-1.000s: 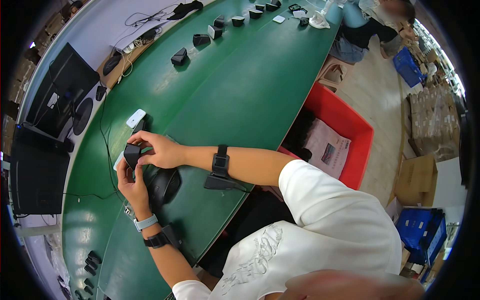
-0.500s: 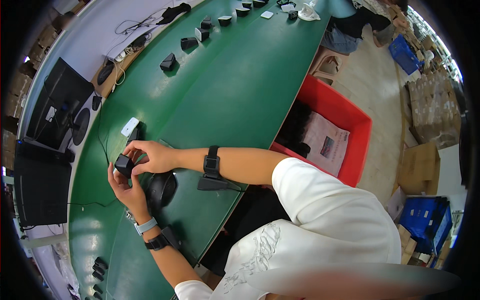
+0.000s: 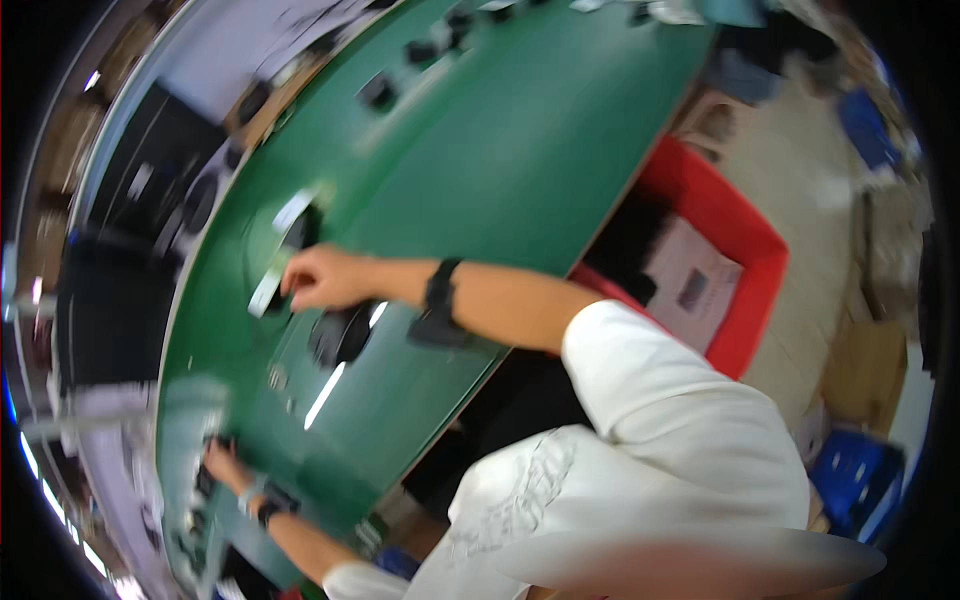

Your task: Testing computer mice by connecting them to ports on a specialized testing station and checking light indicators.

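My right hand [image 3: 328, 278] is over the middle left of the green table, its fingers curled at a small black block with a white face [image 3: 265, 293]. Another black block [image 3: 301, 229] with a white face lies just beyond it. Far to the lower left, my left hand [image 3: 226, 464] reaches down at several small black pieces [image 3: 205, 478]; motion smears its fingers, so their grip is unclear. A black computer mouse-like rounded object [image 3: 340, 335] rests below my right hand. Both wrists carry black straps.
The green table [image 3: 480, 160] bears more black blocks [image 3: 377, 92] along its far part. A dark monitor [image 3: 150, 165] stands at the left behind the edge. To the right of the table is a red bin [image 3: 755, 290] with dark items and a pale printed sheet inside.
My hands have parted. The left one left the black block and swung down to the small pieces; the right has set the block's white face into view near the other block. The view has shifted.
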### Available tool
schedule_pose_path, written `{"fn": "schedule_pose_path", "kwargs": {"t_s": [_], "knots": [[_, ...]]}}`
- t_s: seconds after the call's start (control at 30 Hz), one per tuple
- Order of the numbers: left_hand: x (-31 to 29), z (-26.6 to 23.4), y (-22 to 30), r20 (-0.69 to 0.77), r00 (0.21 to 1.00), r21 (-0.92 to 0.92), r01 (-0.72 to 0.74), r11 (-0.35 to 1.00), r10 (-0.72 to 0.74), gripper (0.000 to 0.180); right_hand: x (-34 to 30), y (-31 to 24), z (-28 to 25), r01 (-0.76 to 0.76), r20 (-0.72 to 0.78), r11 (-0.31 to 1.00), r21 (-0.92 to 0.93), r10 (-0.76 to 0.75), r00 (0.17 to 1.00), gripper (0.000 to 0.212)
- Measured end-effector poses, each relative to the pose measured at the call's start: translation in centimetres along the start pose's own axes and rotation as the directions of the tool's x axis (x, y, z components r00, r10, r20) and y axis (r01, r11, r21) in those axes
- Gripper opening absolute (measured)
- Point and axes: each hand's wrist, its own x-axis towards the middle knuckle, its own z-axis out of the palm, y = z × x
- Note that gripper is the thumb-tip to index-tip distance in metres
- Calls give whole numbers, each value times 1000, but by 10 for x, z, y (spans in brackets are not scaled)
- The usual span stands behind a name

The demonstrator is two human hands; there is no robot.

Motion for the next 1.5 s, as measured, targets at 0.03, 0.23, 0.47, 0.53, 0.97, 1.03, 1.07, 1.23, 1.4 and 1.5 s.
{"fn": "schedule_pose_path", "kwargs": {"t_s": [0.03, 0.23, 0.47, 0.53, 0.97, 1.03, 1.07, 1.23, 1.4, 1.5], "knots": [[5, 7, 67, -79, 992, -45, -99, 994, 95, 31, -12, 7, -15, -129, -14, 991, -27, 129, 992, 31], [31, -23, 133, 29, 837, -91, 546, 833, -546, 38, -7, 13, -29, -189, 46, 968, -166, 200, 979, 24], [14, -35, 122, 204, 424, -15, 903, 430, -882, 66, -14, -2, -8, -272, 62, 960, -63, 276, 959, 16], [17, -40, 109, 249, 422, -44, 904, 425, -872, 67, -11, -6, -5, -257, 68, 963, -86, 263, 962, 15], [138, -116, 344, -267, 963, -558, -170, 812, 18, 66, -14, -11, -11, -182, 117, 941, -285, 222, 968, 19], [154, -99, 354, -117, 988, -548, -145, 824, 97, 66, -9, -14, -4, -201, 118, 939, -278, 241, 963, 20], [158, -92, 355, 34, 981, -536, -142, 832, 189, 66, -8, -16, 2, -190, 89, 951, -244, 217, 972, 22], [136, -131, 384, 108, 994, -983, 112, 147, -35, 55, -13, 2, -6, -149, -72, 971, -186, 138, 988, 25], [110, -117, 352, 246, 969, -550, 108, -828, -36, 42, -4, -3, 2, -221, 133, 907, -357, 284, 950, 20], [101, -111, 347, 110, 994, -373, 59, -926, 19, 41, 29, 2, 3, -155, 294, 869, -469, 319, 901, 19]]}}
